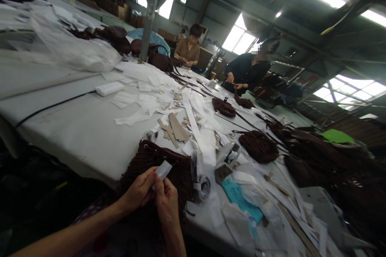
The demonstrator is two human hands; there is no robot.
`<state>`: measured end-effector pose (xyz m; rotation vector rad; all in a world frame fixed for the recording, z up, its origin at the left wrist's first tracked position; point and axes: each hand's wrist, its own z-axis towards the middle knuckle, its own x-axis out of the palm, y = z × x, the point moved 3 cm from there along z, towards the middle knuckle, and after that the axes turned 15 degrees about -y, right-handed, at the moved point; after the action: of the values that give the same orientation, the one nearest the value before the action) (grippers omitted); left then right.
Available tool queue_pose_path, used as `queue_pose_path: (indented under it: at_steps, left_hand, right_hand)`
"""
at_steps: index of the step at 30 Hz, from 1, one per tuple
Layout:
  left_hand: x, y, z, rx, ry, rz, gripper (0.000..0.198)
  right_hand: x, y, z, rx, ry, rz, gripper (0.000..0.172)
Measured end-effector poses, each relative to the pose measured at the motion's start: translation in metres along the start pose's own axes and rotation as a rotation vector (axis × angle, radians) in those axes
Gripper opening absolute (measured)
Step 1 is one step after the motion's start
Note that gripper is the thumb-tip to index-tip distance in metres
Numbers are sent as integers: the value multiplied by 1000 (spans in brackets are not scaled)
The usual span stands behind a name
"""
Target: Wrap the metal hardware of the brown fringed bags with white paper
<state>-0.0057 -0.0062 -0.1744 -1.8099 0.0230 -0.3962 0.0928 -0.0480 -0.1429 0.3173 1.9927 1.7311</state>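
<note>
My left hand (141, 189) and my right hand (167, 197) meet above the table's near edge, pinching a small, pale, translucent strip (163, 169) between thumbs and fingers. Whether it is plastic or paper I cannot tell. Right behind and beneath them sits a dark brown fringed bag (181, 164) with eyelets along its top and a drawstring. Beside the bag, on its right, is a clear-wrapped coil (204, 188). My wrists and fingers hide part of the bag's front.
Paper scraps (135, 104) and grey-brown card strips (179, 127) litter the white table (75, 128). A metal box (226, 162), a turquoise packet (243, 200) and more brown bags (258, 145) lie to the right. A power strip (109, 88) is at left. Two people work across the table.
</note>
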Motion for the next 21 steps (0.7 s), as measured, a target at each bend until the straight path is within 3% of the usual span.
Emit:
queue_pose_path:
  at_steps: [7, 11, 13, 17, 21]
  left_hand:
    - [1, 0, 0, 2, -47, -2, 56]
    - [1, -4, 1, 17, -61, 17, 58]
    - [2, -4, 1, 30, -62, 28, 59]
    - [3, -6, -2, 4, -70, 34, 58]
    - [-14, -30, 8, 48, -175, 27, 49]
  right_hand:
    - [4, 1, -8, -72, -41, -51, 45]
    - [-2, 1, -10, -44, -79, 45, 46]
    - [-21, -1, -5, 15, -205, 87, 57]
    - [-88, -9, 9, 15, -587, -22, 69]
    - [-136, -40, 16, 30, -717, -294, 70]
